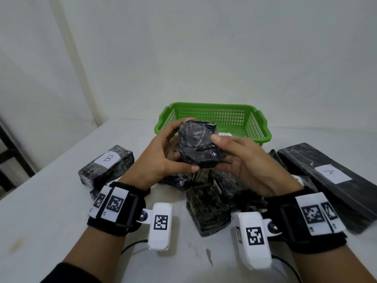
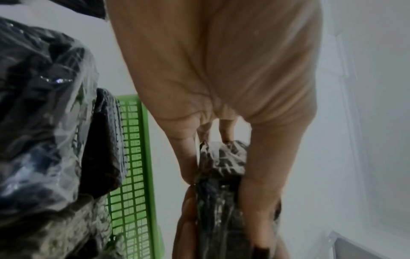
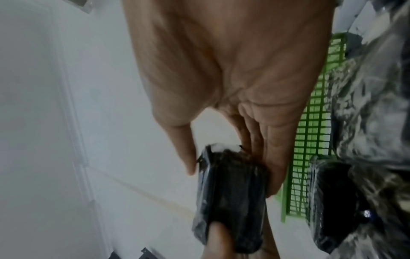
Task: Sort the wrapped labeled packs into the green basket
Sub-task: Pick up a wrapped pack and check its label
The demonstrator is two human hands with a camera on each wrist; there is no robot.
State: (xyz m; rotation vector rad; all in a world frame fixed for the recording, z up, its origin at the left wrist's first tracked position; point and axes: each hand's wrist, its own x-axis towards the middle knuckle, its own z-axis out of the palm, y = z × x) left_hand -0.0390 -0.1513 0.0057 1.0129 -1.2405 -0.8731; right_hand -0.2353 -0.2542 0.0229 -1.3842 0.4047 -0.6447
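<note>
Both hands hold one black plastic-wrapped pack (image 1: 199, 144) up above the table, in front of the green basket (image 1: 259, 127). My left hand (image 1: 163, 154) grips its left side with the thumb under the near edge. My right hand (image 1: 234, 154) pinches its right side, thumb on top. No label shows on the held pack's visible face. In the left wrist view the pack (image 2: 221, 175) sits between thumb and fingers; in the right wrist view it (image 3: 230, 192) fills the grip. A white label shows inside the basket (image 1: 224, 135), behind the held pack.
A pack labelled B (image 1: 106, 164) lies left on the white table (image 1: 51, 221). A long pack labelled A (image 1: 330, 176) lies right. Several more black packs (image 1: 206, 209) are heaped under my hands. The wall stands close behind the basket.
</note>
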